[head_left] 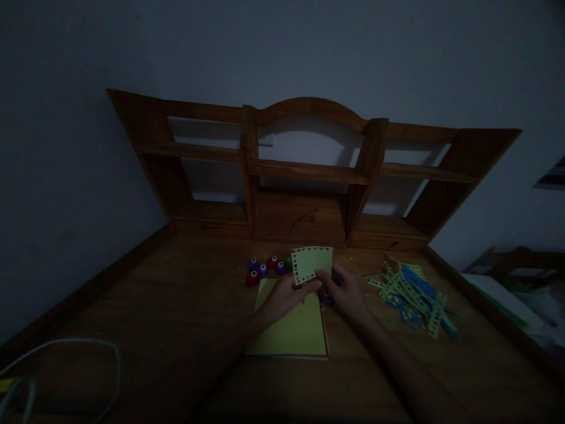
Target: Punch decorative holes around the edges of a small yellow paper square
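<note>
A small pale yellow piece of paper [314, 262] with a row of punched holes along its edges is held up between both hands. My left hand [286, 294] pinches its lower left corner. At the lower right, my right hand [346, 288] grips it with the thumb in front. Beneath the hands lies a stack of coloured paper [286, 333], yellow on top with a red edge showing. Several small craft punches [263, 271], purple and red, stand just behind the stack; some are partly hidden by the hands and the held paper.
Punched yellow and blue paper strips [412, 294] lie heaped on the right of the wooden desk [176, 306]. A wooden shelf unit [309, 172] stands along the back. At the lower left a white cable [117, 353] curves over the desk. The room is dim.
</note>
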A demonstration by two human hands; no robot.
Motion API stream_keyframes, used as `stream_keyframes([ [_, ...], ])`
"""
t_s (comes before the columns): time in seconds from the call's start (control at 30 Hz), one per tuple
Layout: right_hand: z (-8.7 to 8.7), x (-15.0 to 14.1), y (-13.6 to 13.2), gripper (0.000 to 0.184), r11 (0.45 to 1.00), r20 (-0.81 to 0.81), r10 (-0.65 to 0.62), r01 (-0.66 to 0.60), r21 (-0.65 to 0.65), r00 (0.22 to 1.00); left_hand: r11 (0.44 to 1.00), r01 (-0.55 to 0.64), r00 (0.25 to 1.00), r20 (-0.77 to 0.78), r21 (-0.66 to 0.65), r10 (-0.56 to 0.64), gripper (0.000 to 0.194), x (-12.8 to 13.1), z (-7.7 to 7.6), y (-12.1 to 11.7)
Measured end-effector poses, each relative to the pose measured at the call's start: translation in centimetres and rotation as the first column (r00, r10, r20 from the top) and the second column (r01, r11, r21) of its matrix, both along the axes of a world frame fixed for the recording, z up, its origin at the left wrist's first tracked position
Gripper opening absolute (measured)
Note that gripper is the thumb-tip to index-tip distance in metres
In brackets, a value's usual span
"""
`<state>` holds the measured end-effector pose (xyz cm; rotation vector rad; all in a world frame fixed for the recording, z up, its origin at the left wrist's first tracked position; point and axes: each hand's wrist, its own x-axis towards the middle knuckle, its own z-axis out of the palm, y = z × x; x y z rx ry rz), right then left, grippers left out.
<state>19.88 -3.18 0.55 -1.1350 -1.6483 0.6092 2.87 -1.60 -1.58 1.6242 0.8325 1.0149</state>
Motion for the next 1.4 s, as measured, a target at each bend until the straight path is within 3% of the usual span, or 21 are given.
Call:
stream_keyframes([
  [0.3,0.3,-0.2,-0.3,0.027,0.998,-0.037,0.021,-0.023,-0.064,0.999,0.999,0.041,0.999,-0.037,0.031,-0.040,0.051,0.0,0.1,-0.1],
  [0.5,-0.1,-0.1,0.3,0.026,0.991,-0.269,-0.054,0.018,-0.135,0.962,0.999,0.043,0.999,0.009,0.028,-0.043,0.050,0.1,0.0,-0.2],
  [0.6,-0.3,0.2,0.7,0.025,0.990,-0.311,-0.081,0.041,-0.134,0.947,0.999,0.034,0.999,0.018,-0.001,-0.034,0.052,0.1,0.0,0.0],
  [0.77,-0.8,0.3,1.0,0.027,0.990,-0.249,-0.101,0.072,-0.123,0.963,1.000,0.012,1.000,0.013,0.007,-0.012,0.051,0.0,-0.2,0.2],
  [0.97,-1.2,0.3,0.9,0.025,0.994,-0.128,-0.075,0.064,-0.088,0.989,0.988,-0.149,0.989,-0.002,0.045,0.149,0.049,-0.3,-0.3,0.6],
  [1.4,-1.0,0.3,0.8,0.025,0.992,-0.015,-0.128,0.128,0.001,0.992,0.982,-0.187,0.982,0.019,0.006,0.187,0.046,-0.3,-0.7,0.9],
])
